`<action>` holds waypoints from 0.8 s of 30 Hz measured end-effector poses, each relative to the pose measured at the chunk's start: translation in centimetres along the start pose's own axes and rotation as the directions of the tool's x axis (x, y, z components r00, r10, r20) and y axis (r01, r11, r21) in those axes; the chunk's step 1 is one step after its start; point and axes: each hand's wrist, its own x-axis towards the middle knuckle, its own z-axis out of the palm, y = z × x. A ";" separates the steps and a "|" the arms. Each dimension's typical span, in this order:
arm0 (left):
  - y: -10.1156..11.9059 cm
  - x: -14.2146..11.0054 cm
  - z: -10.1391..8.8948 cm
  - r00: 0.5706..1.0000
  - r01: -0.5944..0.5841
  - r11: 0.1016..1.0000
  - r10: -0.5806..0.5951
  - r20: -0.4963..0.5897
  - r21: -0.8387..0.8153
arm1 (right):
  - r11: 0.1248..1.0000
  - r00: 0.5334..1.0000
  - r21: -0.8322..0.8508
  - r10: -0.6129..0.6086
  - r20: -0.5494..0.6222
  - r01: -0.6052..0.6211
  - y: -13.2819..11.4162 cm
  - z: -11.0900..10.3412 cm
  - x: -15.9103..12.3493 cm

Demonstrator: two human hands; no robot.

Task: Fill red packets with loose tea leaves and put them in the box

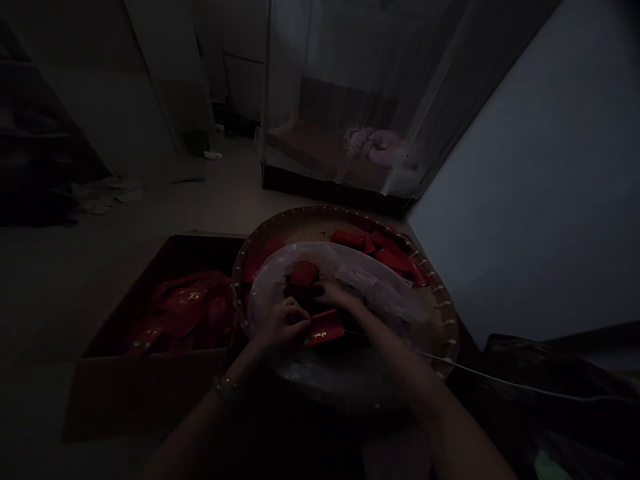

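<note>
In the dim head view, my left hand point(286, 325) is closed in a pinch on the left edge of a red paper packet point(326, 328) with gold print. My right hand point(334, 294) reaches over the middle of the plastic-lined basket, its fingers apart beside a dark heap; shadow hides the fingertips. Just left of these fingers another red packet point(303, 273) lies on the dark heap. Under both hands a sheet of clear plastic point(270, 273) is spread inside the round woven basket point(447, 320).
Several red packets point(393, 257) lie along the basket's far right side. On the left stands an open cardboard box point(145, 393) full of red packets. A white cord point(505, 379) runs out to the right. Behind are a netted bed point(345, 157) and a pale wall point(540, 187).
</note>
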 end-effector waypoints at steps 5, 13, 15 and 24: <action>0.4 -0.1 -0.3 1.000 0.027 0.999 -0.028 -0.006 -0.036 | 0.989 0.989 -0.084 0.130 0.069 -0.124 1.4 -1.5 2.6; 0.5 -0.1 -0.6 1.000 0.029 0.998 -0.029 0.001 -0.047 | 0.977 0.980 0.078 0.195 0.032 -0.197 1.5 -1.9 1.6; 0.3 0.0 -0.6 1.000 0.014 0.997 -0.014 -0.011 -0.072 | 0.945 0.974 0.237 0.226 0.025 -0.226 1.3 -1.7 0.5; -0.3 0.2 -0.6 1.000 -0.021 0.994 0.019 -0.021 -0.106 | 0.491 0.932 0.852 0.363 -0.011 -0.181 -0.2 -1.0 -4.3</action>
